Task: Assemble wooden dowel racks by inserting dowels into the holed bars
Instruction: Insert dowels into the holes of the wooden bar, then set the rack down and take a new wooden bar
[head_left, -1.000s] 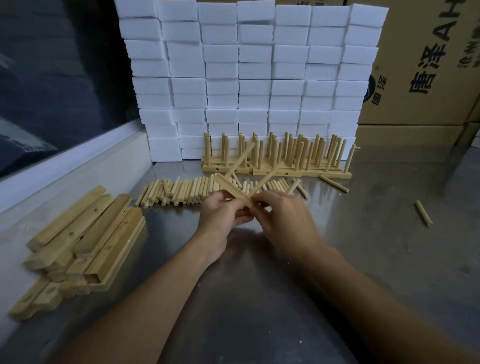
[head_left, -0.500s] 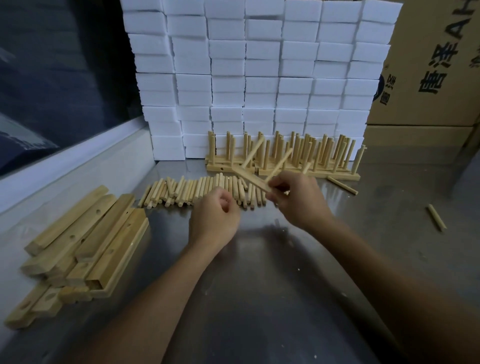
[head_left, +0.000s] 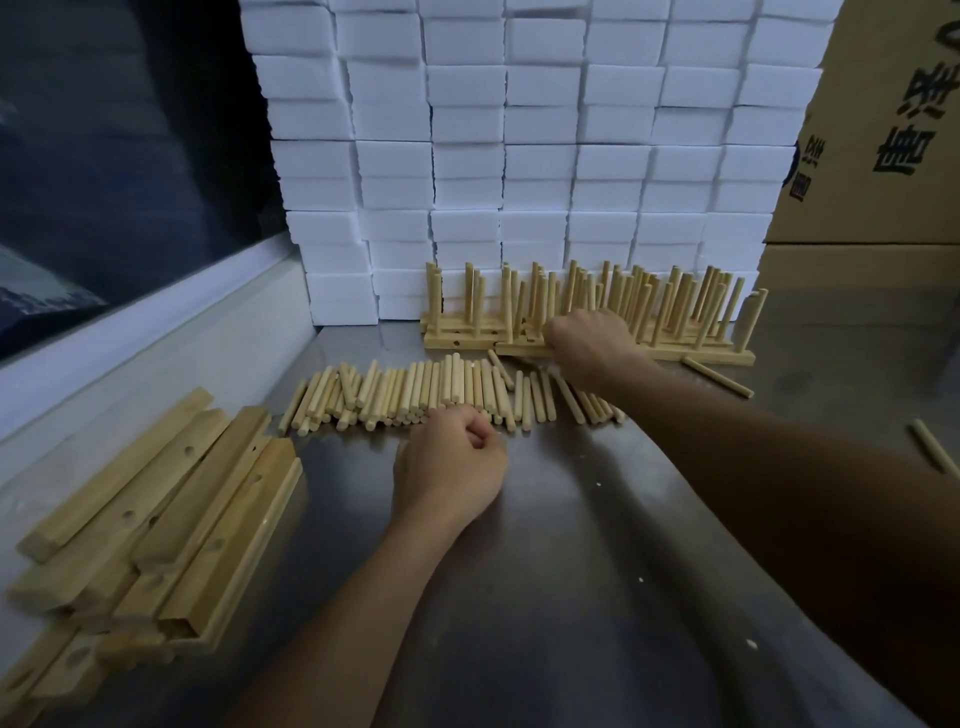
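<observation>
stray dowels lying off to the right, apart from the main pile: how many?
2. One dowel lies just right of the finished racks, by the front bar's end. Another dowel lies near the frame's right edge. More may be out of view.

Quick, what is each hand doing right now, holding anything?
Left hand: closed in a fist on the metal table, holding nothing visible.
Right hand: curled at the assembled wooden dowel racks; what it holds cannot be told.

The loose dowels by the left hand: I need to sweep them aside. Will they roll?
Probably. The loose dowels are smooth round sticks lying side by side on a slick metal table, so a sideways push likely rolls them. They look stiff and light, so some may scatter.
</observation>
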